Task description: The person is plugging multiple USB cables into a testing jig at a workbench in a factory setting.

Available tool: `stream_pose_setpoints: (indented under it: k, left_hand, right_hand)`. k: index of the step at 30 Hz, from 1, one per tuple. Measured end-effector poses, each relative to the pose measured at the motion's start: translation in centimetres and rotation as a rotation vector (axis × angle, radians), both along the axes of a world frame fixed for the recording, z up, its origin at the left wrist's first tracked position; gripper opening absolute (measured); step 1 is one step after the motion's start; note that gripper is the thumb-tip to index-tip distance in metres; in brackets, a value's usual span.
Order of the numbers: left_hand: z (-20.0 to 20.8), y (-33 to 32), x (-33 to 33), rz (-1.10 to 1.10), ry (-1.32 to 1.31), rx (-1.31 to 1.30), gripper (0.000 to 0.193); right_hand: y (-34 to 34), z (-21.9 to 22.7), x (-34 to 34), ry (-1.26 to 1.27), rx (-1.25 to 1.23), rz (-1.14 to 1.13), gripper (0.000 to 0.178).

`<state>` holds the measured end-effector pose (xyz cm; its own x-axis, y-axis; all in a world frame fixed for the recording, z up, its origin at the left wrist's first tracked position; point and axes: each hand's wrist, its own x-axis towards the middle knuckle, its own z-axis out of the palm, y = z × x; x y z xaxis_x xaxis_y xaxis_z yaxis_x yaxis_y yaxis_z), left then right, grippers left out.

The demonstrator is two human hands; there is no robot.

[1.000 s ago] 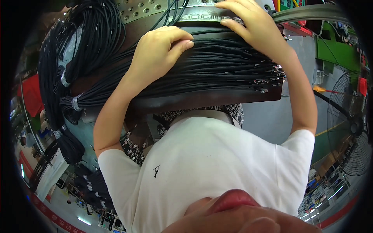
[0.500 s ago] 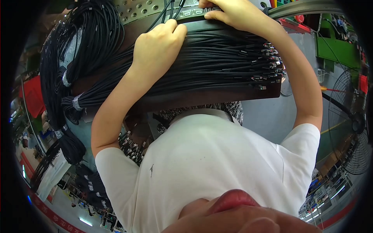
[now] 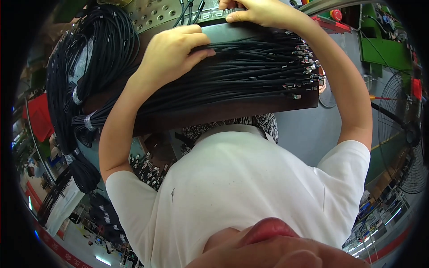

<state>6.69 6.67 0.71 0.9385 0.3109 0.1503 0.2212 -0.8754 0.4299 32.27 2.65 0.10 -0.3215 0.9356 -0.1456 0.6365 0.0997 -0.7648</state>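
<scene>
Black cables [image 3: 259, 60] lie under left hand [image 3: 170, 51], fingers parted, seemingly empty; right hand [image 3: 268, 12] slides closer along metal strip [image 3: 212, 16], hold unclear.

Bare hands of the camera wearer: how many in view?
2: left hand over the long black cables, right hand at the silver metal strip, partly cut off by the top edge.

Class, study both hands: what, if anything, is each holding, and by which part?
The right hand is at the metal strip, any hold unclear. The left hand is over the black cables; whether it pinches one cannot be told.
</scene>
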Motion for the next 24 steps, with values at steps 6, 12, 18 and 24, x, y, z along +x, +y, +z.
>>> stream_pose_setpoints:
  k: [6,12,18,24]
  left_hand:
    - [4.3,-0.1,3.7,-0.043,0.491,-1.035,0.032]
    - [2.1,-4.0,9.1,-0.085,0.400,-1.364,0.031]
    - [2.2,-10.0,-0.1,0.214,-0.288,-1.737,0.023]
    - [-0.8,-11.3,-2.1,0.530,-0.558,-1.648,0.024]
  right_hand:
    - [0.3,-0.8,0.3,-0.045,0.071,0.051,0.043]
    - [0.5,-1.2,0.7,-0.094,0.155,0.095,0.035]
    - [-1.3,-1.3,0.6,0.023,0.106,0.203,0.026]
    - [-6.3,2.1,-4.5,-0.044,0.798,-0.267,0.019]
